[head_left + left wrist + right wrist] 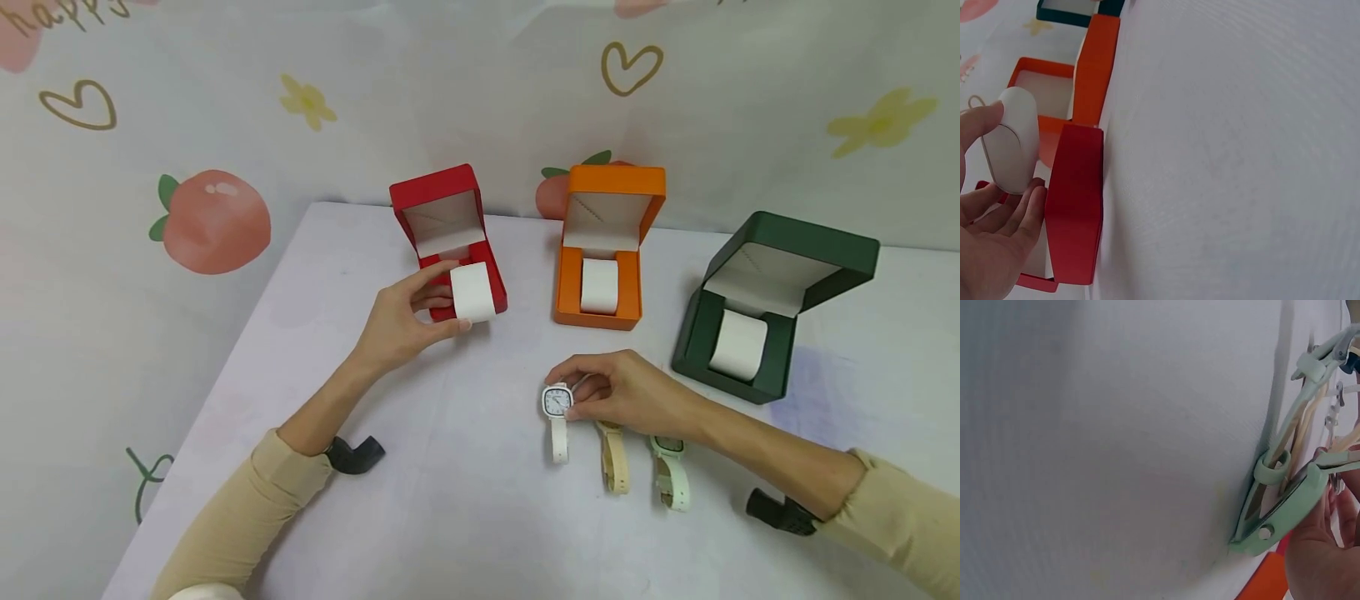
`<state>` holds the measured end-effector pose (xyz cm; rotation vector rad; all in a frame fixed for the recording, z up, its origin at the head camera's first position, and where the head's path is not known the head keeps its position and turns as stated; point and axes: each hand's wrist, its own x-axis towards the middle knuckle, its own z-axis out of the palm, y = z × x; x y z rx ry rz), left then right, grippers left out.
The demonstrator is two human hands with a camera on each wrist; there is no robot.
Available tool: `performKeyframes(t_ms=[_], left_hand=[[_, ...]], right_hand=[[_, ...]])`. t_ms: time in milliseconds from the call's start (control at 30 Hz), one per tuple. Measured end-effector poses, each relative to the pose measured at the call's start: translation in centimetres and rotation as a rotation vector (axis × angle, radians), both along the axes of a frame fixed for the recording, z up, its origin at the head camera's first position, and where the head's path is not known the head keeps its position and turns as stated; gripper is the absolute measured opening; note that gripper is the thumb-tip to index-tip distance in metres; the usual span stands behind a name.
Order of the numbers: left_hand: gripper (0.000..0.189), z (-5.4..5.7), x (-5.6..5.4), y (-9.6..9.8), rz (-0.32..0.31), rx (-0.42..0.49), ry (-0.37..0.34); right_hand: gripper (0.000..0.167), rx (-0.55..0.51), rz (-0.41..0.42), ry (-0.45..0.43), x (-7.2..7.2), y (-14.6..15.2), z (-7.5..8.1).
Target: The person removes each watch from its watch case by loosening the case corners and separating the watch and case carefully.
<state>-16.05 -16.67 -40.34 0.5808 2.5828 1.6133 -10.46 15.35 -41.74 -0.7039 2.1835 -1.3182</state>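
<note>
My left hand [397, 321] pinches a white watch cushion [472, 293] between thumb and fingers, just above the front of the open red watch box [433, 190]. In the left wrist view the cushion [1019, 147] sits between the thumb and fingertips, beside the red box [1075, 206]. My right hand [633, 392] grips a white wristwatch [557, 402] at its square case, the strap pointing toward me. Right of it lie a cream-yellow watch [615, 462] and a pale green watch [672, 479], both partly hidden by the hand and wrist. The green watch [1291, 519] looms close in the right wrist view.
An open orange watch box [567, 287] stands at the back middle, a white cushion [600, 286] inside. To the right is an open dark green box [693, 346], also with a white cushion [738, 344]. A patterned backdrop [450, 100] rises behind the white table [450, 500].
</note>
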Motion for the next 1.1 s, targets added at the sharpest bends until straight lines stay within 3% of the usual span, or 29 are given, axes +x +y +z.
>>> performKeyframes(t_ms=[633, 1100], left_hand=[[0.066, 0.0, -0.9, -0.5, 0.033, -0.071, 0.025], [0.066, -0.3, -1.7, -0.9, 0.082, -0.114, -0.021]], right_hand=[[0.037, 0.022, 0.043, 0.018, -0.5, -0.4, -0.7], [0.038, 0.033, 0.077, 0.027, -0.8, -0.5, -0.7]])
